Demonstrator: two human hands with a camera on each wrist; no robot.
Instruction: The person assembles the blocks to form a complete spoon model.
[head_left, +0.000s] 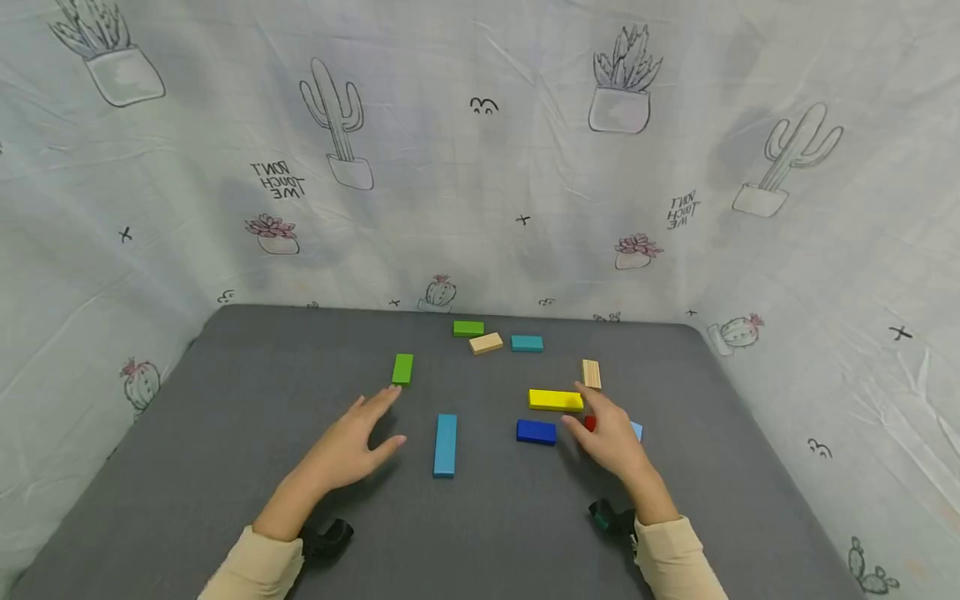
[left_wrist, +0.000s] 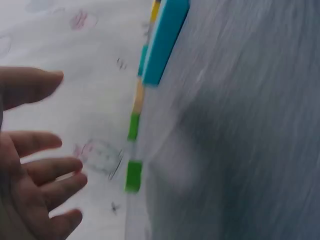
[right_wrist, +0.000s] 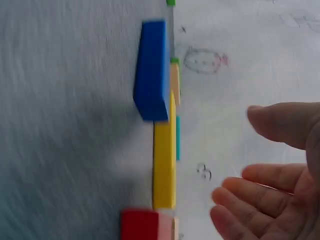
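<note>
My left hand (head_left: pixel 352 446) hovers over the grey table with fingers extended and thumb apart, holding nothing. A long light-blue block (head_left: pixel 445 446) lies to its right, and a green block (head_left: pixel 402 369) is just beyond its fingertips. With fingers spread, my right hand (head_left: pixel 609 437) is also bare, raised beside a yellow block (head_left: pixel 555 400) and a dark blue block (head_left: pixel 536 432). Under it, a red block (head_left: pixel 590 423) and a pale blue block (head_left: pixel 637 431) are partly hidden. In the right wrist view the red block (right_wrist: pixel 140 224) shows at the bottom.
Farther back lie another green block (head_left: pixel 468 329), a plain wooden block (head_left: pixel 486 343) and a teal block (head_left: pixel 527 343). A second wooden block (head_left: pixel 592 374) sits beyond the right fingertips. White cloth with cactus drawings (head_left: pixel 480 183) encloses the table's (head_left: pixel 225 417) back and sides.
</note>
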